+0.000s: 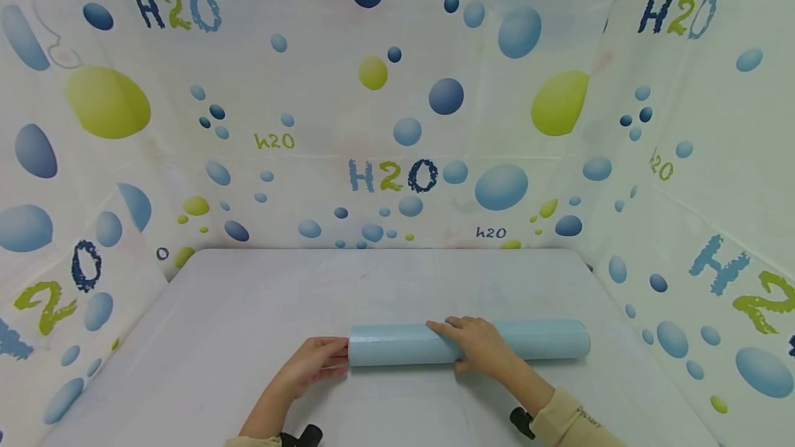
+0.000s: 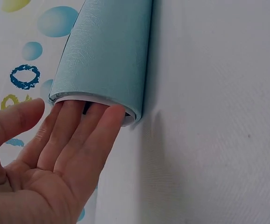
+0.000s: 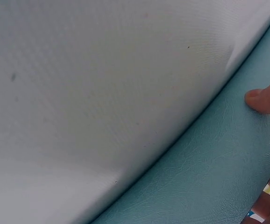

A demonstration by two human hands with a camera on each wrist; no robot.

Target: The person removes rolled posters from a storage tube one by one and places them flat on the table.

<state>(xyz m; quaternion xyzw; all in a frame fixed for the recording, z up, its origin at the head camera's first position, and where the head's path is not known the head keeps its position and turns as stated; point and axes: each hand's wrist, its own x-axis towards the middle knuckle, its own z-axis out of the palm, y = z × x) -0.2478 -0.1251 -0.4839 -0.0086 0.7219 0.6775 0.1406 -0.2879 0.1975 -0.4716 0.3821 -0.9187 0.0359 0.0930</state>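
Note:
A light blue roll of sheet material [image 1: 404,347] with a creased-looking, leathery surface lies crosswise on the white table. At its left end is my left hand [image 1: 313,364]. In the left wrist view, this hand's straight fingers [image 2: 74,130] reach into the hollow end of the roll, hiding their tips, while the thumb stays apart outside. My right hand [image 1: 481,347] grips the roll from above around its middle. The right wrist view has the thumb [image 3: 263,100] on the near side of the roll and the other fingers round its far side.
The white tabletop [image 1: 279,288] spreads around the roll. Behind it and at both sides hangs a pale curtain [image 1: 323,81] printed with blue and green bubbles and "H2O" lettering. Black wrist devices [image 1: 304,436] show below the hands, close to beige sleeves [image 1: 568,419].

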